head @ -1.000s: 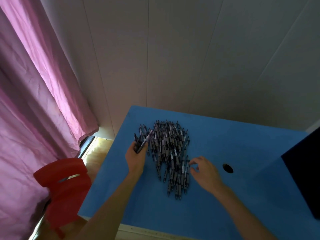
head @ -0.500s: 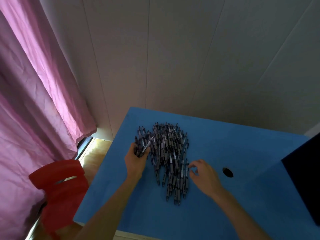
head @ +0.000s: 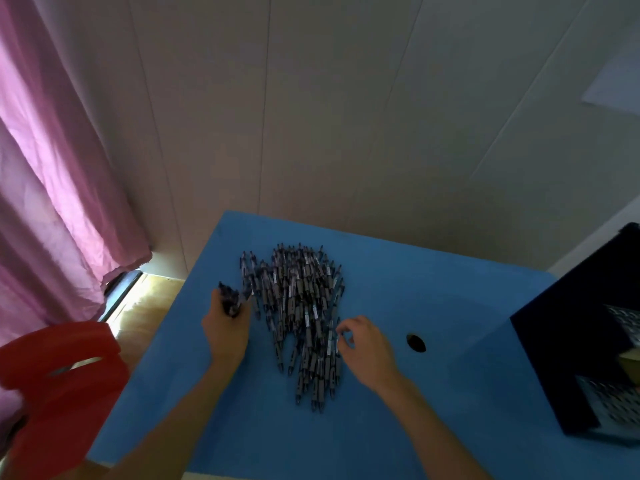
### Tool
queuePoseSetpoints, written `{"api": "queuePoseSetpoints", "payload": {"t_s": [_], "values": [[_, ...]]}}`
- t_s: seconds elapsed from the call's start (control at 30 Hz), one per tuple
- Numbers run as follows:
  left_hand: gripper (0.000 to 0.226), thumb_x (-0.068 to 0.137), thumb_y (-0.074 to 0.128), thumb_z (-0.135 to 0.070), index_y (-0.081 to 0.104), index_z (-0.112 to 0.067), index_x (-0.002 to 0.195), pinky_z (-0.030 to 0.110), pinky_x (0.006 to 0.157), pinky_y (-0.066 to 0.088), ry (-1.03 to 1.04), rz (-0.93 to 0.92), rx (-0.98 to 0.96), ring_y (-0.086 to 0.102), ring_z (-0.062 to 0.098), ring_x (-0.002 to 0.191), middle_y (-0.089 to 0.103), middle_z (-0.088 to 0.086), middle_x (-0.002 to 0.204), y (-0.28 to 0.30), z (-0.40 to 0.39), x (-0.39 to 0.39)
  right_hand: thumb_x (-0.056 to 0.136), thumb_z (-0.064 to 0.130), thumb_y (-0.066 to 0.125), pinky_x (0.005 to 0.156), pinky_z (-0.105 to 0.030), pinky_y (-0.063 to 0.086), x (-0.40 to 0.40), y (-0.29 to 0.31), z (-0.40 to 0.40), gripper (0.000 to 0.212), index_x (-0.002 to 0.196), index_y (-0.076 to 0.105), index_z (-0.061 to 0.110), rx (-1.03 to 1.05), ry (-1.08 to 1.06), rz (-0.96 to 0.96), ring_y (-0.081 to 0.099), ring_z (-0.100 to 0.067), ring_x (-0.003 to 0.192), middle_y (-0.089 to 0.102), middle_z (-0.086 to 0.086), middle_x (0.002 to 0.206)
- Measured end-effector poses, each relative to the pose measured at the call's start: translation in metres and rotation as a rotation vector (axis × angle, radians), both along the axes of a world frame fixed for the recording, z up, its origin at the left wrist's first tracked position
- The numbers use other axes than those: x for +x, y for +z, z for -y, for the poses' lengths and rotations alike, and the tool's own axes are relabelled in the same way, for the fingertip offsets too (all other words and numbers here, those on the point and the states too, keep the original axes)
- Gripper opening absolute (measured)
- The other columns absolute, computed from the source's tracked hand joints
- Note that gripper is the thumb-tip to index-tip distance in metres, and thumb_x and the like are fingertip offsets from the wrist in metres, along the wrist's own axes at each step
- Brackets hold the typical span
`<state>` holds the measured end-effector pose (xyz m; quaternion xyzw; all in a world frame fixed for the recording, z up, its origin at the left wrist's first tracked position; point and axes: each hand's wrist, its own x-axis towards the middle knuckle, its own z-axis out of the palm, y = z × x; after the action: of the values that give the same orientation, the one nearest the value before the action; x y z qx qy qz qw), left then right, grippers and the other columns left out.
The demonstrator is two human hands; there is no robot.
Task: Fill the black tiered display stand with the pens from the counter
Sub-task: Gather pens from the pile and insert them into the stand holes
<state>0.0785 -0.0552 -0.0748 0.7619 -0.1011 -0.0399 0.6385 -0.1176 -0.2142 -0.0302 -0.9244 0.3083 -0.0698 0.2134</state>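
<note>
Head view. A dense pile of pens (head: 301, 306) is seen lying on the blue bench (head: 433, 299), barrels mostly aligned toward and away from the wearer. The left hand (head: 225, 332) is curled round a small bundle of pens (head: 230, 299) at the pile's left edge, tips pointing away. The right hand (head: 363, 344) is set at the pile's near right edge, fingers bent inward and thumb close to forefinger; whether a pen is actually pinched cannot be told. The black tiered display stand (head: 568, 348) is placed at the far right of the bench, well apart from the pile, only partly in frame; perforated tiers are visible, their contents not made out. A round hole (head: 415, 342) is noted in the bench between pile and stand. A pink curtain (head: 52, 185) and a red chair (head: 59, 382) are seen to the left.

Judgement: gathering is in hand, little filling done. Pens are best lifted from the pile's loose near edge, fed into the left-hand bundle with tips kept one way, and the bundle kept small enough to be gripped firmly before being carried past the hole to the stand.
</note>
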Motion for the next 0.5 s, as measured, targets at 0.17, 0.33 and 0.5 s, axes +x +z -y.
{"api": "queuePoseSetpoints", "payload": {"t_s": [0.17, 0.33, 0.5], "values": [[0.016, 0.097, 0.064, -0.021, 0.052, -0.015, 0.107, 0.034, 0.058, 0.044, -0.015, 0.016, 0.065, 0.055, 0.018, 0.064, 0.06, 0.003, 0.079, 0.002, 0.005, 0.001, 0.098, 0.025, 0.057, 0.081, -0.029, 0.055, 0.0, 0.001, 0.001, 0.013, 0.107, 0.066, 0.024, 0.002, -0.007, -0.003, 0.062, -0.009, 0.086, 0.058, 0.008, 0.111], [0.036, 0.093, 0.072, -0.027, 0.049, 0.0, 0.084, 0.044, 0.061, 0.042, 0.014, 0.018, 0.04, 0.045, 0.02, 0.064, 0.053, 0.02, 0.073, 0.012, 0.016, 0.015, 0.098, 0.026, 0.057, 0.082, -0.028, 0.054, 0.0, -0.001, 0.0, 0.013, 0.107, 0.066, 0.024, 0.004, -0.01, -0.008, 0.062, -0.008, 0.088, 0.058, 0.008, 0.113], [0.039, 0.089, 0.075, -0.017, 0.043, -0.002, 0.073, 0.033, 0.063, 0.041, 0.011, 0.01, 0.013, 0.043, 0.014, 0.062, 0.046, 0.017, 0.066, 0.02, 0.017, 0.02, 0.099, 0.026, 0.057, 0.081, -0.026, 0.053, -0.003, -0.004, 0.0, 0.012, 0.107, 0.066, 0.024, 0.003, -0.018, 0.001, 0.062, -0.008, 0.087, 0.058, 0.008, 0.112]]}}
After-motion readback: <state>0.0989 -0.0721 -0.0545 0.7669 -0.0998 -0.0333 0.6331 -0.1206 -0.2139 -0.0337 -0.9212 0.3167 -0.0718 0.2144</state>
